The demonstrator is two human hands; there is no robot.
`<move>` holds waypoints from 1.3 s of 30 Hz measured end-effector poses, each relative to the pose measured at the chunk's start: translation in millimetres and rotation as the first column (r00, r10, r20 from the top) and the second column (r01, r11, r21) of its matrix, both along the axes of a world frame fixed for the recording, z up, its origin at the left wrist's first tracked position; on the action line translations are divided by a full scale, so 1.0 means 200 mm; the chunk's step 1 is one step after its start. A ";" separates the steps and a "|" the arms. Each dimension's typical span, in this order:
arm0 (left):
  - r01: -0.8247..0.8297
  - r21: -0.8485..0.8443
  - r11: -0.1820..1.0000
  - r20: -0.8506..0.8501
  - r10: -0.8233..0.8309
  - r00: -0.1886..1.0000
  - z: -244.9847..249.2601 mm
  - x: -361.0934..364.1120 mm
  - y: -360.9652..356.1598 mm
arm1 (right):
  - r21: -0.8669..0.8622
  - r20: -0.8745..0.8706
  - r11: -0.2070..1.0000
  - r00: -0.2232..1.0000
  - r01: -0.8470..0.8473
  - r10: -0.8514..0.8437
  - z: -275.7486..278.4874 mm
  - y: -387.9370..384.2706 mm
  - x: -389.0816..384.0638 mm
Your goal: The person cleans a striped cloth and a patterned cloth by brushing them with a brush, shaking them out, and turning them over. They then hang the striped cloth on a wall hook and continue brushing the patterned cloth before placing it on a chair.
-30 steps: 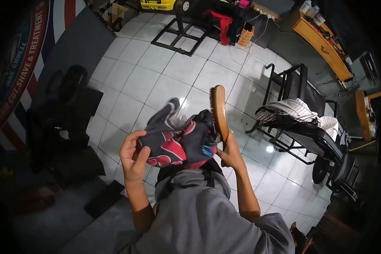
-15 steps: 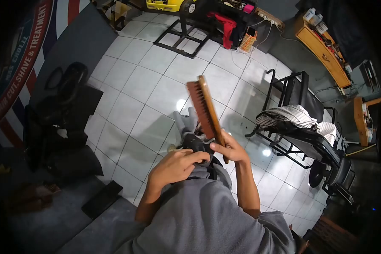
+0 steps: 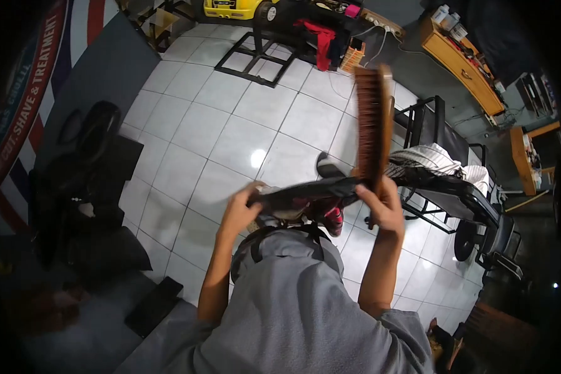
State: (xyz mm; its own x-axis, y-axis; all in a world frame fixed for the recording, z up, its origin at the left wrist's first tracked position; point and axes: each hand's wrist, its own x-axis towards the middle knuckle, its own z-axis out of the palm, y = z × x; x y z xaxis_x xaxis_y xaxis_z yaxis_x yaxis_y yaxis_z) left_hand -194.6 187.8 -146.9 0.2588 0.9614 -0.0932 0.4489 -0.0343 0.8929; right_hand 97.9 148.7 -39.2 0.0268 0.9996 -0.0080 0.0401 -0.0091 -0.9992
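Observation:
My right hand point(image 3: 385, 209) is closed round the handle end of a long wooden brush point(image 3: 386, 118), which stands nearly upright with its reddish-brown bristles facing left. A soft black bag-like thing point(image 3: 311, 192) is stretched between my two hands in front of my lap. The fingers of my left hand point(image 3: 240, 212) are closed on its left end. Its right end meets my right thumb, close to the base of the brush. Below its edge shows a red-and-dark patterned cloth point(image 3: 333, 221), partly hidden.
A black barber chair point(image 3: 442, 196) with a striped cloth point(image 3: 427, 159) on it stands at the right. Wooden shelves point(image 3: 461, 68) with bottles hang on the wall. A black metal frame point(image 3: 255, 59) lies on the tiled floor point(image 3: 230, 137), near a yellow toy car point(image 3: 237, 9).
The brush has moved right and become more upright. My hands have spread apart, stretching the black thing between them, and my left hand has shifted up and forward.

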 end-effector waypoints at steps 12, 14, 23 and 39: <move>-0.437 0.424 0.793 0.221 0.378 0.899 0.30 -0.27 0.35 | -0.358 0.104 0.933 0.995 0.040 -0.003 -0.06 -0.16 0.13; -0.448 0.277 0.850 0.284 0.373 0.883 0.32 -0.28 0.35 | -0.206 0.002 0.973 0.994 -0.106 0.109 -0.16 -0.13 0.09; 0.425 -0.354 0.833 -0.064 -0.475 0.878 -0.05 -0.52 0.06 | 0.091 0.546 0.980 0.814 0.179 -0.199 -0.36 -0.25 0.01; -0.285 -0.333 0.899 0.232 0.371 0.899 -0.06 -0.29 0.22 | -0.081 -0.173 0.972 0.963 -0.222 0.205 -0.21 -0.34 -0.23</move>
